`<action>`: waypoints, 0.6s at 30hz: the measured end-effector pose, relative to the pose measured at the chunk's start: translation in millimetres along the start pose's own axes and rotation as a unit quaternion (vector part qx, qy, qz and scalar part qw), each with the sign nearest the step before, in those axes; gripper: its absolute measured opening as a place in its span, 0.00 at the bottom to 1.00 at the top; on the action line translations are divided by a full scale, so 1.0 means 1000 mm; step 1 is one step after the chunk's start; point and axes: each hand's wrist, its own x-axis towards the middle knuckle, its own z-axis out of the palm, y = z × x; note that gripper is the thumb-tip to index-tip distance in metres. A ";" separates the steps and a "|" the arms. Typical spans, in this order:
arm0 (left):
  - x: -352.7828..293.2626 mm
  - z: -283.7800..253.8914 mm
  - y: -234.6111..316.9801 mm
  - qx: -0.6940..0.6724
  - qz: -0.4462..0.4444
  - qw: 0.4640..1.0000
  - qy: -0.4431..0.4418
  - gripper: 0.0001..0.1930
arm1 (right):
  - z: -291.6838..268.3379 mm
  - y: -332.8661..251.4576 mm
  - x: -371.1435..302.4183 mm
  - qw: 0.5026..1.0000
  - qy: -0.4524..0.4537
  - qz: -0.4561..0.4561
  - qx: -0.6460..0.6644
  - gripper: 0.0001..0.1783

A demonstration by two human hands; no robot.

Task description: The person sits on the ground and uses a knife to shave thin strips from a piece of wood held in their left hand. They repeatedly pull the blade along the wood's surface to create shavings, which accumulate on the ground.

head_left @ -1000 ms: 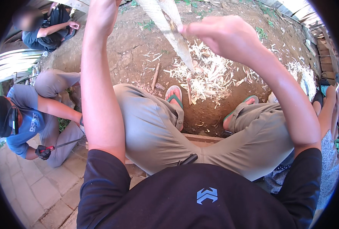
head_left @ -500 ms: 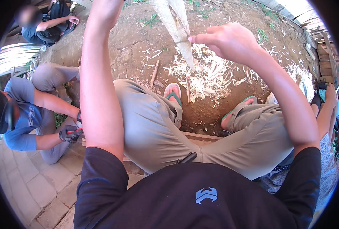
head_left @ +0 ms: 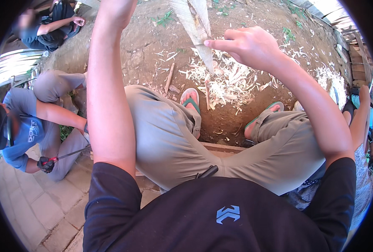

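A pale, tapering piece of wood with a split, darker groove hangs down from the top edge, its point over the shavings. My right hand is beside its lower part, index finger stretched toward the wood and the other fingers curled. From that fingertip a thin dark blade-like strip runs left across the wood; its far end and any handle do not show clearly. My left hand is at the top edge, left of the wood, with its fingers cut off by the frame.
Wood shavings cover the dirt between my sandalled feet, near a stick. At left a person with a gloved hand holds a red-handled tool. Another person sits far left; an arm shows at right.
The wood has shifted slightly right and upward, and more of the thin strip shows to its left. The co-worker's gloved hand has drawn back leftward, exposing the tool's long shaft.
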 end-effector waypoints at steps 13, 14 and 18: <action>-0.005 -0.002 0.005 -0.034 0.042 0.998 -0.030 0.29 | -0.008 -0.010 0.008 0.991 0.092 0.072 0.067 0.25; -0.006 -0.001 0.004 -0.033 0.048 0.998 -0.031 0.29 | -0.006 -0.011 0.009 0.994 0.064 0.070 0.060 0.25; -0.004 0.013 -0.008 0.015 0.055 0.997 0.055 0.29 | -0.006 -0.005 0.004 0.994 0.073 0.059 0.051 0.28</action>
